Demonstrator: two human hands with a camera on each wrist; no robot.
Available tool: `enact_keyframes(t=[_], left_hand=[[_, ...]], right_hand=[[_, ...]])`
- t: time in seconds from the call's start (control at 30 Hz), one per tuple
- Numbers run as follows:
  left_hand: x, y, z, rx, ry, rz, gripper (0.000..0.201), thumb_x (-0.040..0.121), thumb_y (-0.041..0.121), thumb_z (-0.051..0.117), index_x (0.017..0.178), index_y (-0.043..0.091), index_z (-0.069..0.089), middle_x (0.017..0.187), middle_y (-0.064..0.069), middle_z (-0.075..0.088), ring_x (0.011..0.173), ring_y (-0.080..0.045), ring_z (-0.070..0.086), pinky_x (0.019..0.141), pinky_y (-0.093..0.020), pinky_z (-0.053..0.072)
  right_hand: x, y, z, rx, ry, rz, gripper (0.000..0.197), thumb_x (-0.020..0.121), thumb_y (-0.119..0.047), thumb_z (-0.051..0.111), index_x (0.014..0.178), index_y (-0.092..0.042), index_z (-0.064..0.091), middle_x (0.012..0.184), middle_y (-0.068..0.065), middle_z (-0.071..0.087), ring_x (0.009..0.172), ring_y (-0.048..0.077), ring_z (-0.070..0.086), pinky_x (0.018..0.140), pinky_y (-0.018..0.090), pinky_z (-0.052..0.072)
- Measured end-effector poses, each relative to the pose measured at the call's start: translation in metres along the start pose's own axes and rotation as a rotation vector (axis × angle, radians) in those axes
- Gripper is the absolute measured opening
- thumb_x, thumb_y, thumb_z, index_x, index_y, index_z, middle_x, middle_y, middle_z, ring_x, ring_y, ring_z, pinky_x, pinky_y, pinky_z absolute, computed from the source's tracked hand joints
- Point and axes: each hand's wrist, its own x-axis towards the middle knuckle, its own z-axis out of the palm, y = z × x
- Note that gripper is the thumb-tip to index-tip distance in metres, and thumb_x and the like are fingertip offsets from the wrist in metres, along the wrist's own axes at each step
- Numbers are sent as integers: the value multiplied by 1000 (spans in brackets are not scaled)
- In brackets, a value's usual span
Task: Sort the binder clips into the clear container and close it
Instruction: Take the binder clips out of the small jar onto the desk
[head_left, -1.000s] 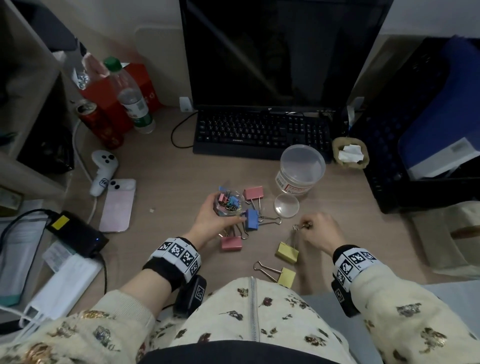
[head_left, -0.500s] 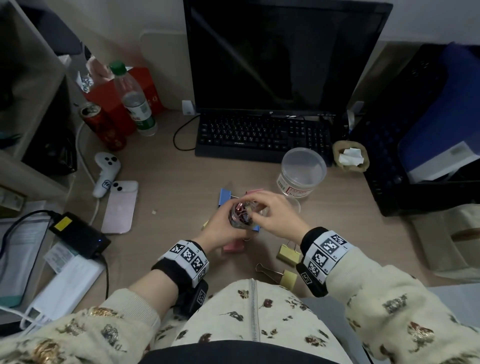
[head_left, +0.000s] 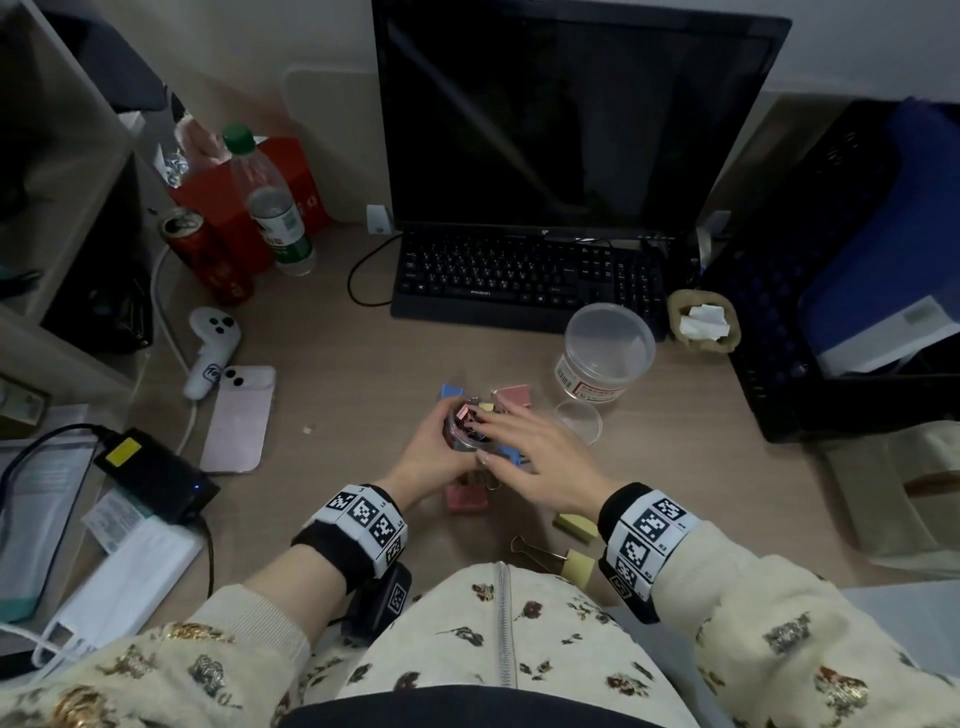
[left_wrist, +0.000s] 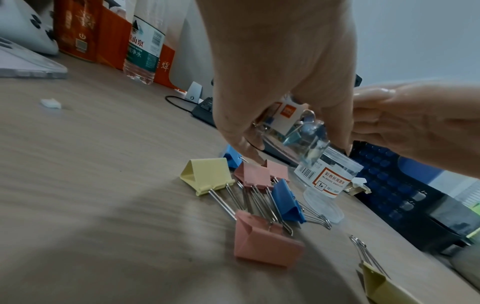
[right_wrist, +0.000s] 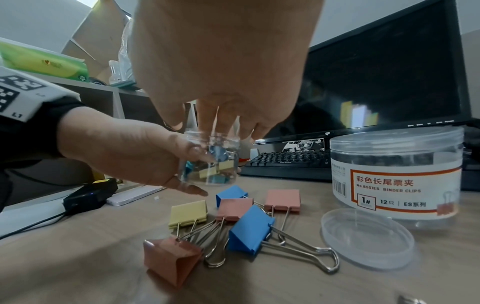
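Over the tabletop's middle, largest first:
Tabletop (head_left: 363, 374): wood-toned, with a keyboard (head_left: 524, 278) at the far edge.
Large tub (right_wrist: 394, 176): clear, labelled, lidded, standing toward the right edge.
Left hand (head_left: 426, 457): fingers curled round a small clear jar (right_wrist: 210, 162), held above the tabletop.
Right hand (head_left: 545, 457): fingers spread and relaxed over the jar's mouth, gripping nothing.
Loose lid (right_wrist: 366, 238): flat beside the tub.
Binder clips (right_wrist: 249, 228): pink, blue and yellow ones lay under the hands; small ones sat inside the jar.
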Motion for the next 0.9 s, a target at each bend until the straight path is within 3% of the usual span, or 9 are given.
enact_keyframes(t=[0.13, 0.27, 0.37, 0.53, 0.6, 0.67, 0.77, 0.83, 0.9], left_hand=[[6, -1, -4, 6, 16, 23, 69, 67, -7, 86, 122, 14, 52, 107, 9, 64, 85, 16, 63, 81, -7, 48], [14, 3, -5, 26, 12, 17, 62, 71, -11, 80, 117, 19, 51, 105, 12, 63, 89, 7, 63, 80, -7, 48], [19, 6, -9, 5, 42, 11, 63, 73, -15, 75, 122, 15, 51, 104, 13, 62, 83, 14, 63, 77, -3, 46], [26, 7, -14, 31, 51, 6, 67, 73, -11, 79, 130, 10, 50, 107, 12, 62, 94, 0, 62, 81, -3, 46], [27, 8, -13, 20, 40, 2, 70, 71, -10, 81, 132, 7, 50, 109, 8, 63, 99, -7, 63, 84, -5, 47], [29, 10, -13, 4, 37, -12, 75, 67, -1, 88, 131, 9, 50, 111, 8, 64, 98, -3, 63, 84, -6, 48], [31, 9, -17, 18, 37, -57, 83, 60, 17, 95, 131, 15, 51, 116, 5, 67, 104, -6, 65, 92, -18, 52], [31, 7, -21, 24, 42, -84, 83, 60, 19, 94, 131, 16, 51, 115, 6, 66, 104, -6, 65, 91, -19, 52], [31, 5, -24, 28, 44, -101, 82, 61, 18, 93, 131, 15, 51, 115, 5, 66, 104, -6, 65, 92, -21, 52]], right_hand=[[8, 9, 0, -14, 88, -16, 58, 95, -55, 32, 146, -30, 41, 152, -12, 40, 142, 8, 29, 116, 38, 24], [19, 7, 4, -67, -17, -94, 60, 101, -50, 31, 155, -31, 13, 157, -20, 3, 145, -4, -3, 118, 23, -3], [21, 7, 5, -45, -44, -128, 57, 102, -46, 35, 154, -30, 16, 156, -21, 6, 143, -6, -4, 117, 21, -7], [28, 10, 2, 58, 33, -123, 49, 100, -43, 42, 146, -26, 42, 150, -8, 43, 141, 4, 31, 120, 32, 17], [30, 14, 1, 124, 104, -130, 44, 100, -40, 45, 142, -25, 47, 146, -9, 47, 136, 6, 39, 116, 30, 25], [32, 23, 0, 154, 247, -143, 39, 100, -34, 45, 136, -22, 54, 141, -8, 52, 130, 8, 46, 109, 29, 35], [31, 41, -3, 144, 434, -49, 35, 96, -26, 42, 124, -13, 61, 127, -1, 59, 116, 12, 55, 99, 35, 47], [27, 56, -2, 118, 407, 86, 40, 94, -27, 38, 122, -11, 61, 123, 2, 60, 113, 16, 56, 96, 41, 49], [21, 74, 4, 73, 281, 227, 41, 97, -25, 41, 135, -14, 52, 139, 1, 52, 127, 17, 48, 106, 43, 42]])
